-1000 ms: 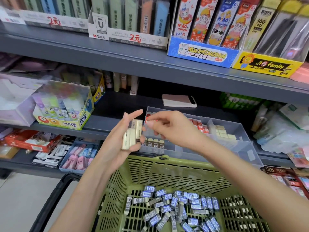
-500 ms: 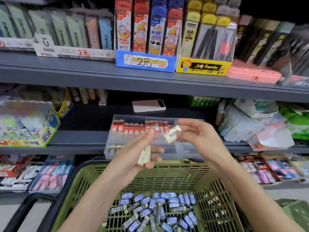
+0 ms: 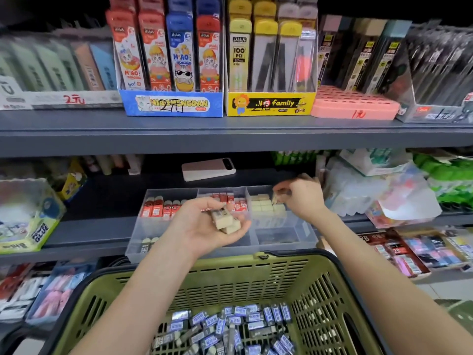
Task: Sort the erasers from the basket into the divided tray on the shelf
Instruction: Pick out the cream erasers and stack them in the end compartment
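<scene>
The right hand (image 3: pixel 302 199) hangs over the back right compartment of the divided tray (image 3: pixel 308 243), its thumb and fingertips drawn together on a single eraser (image 3: pixel 278 199) (blur smears the piece, so the pinch is a judgement rather than a plain sighting). Just below and left of that pinch lie the stocked cream erasers (image 3: pixel 266 208), packed side by side in rows against the compartment's back and left walls, with bare floor showing toward the front. The drop therefore looks short and mostly downward, and this hand is clearly the nearer of the 2 to the slot. The left hand (image 3: pixel 202 226) is palm up in front of the tray's middle section, fingers curled round the spare cream erasers (image 3: pixel 227 222), at least 2 of them stacked and tilted across the fingers. That supply lies left of the pinch and closer to the person, so each refill means a reach back across the divider. The green basket (image 3: pixel 230 274) below holds only blue-sleeved erasers (image 3: pixel 230 326), well apart from both hands.
</scene>
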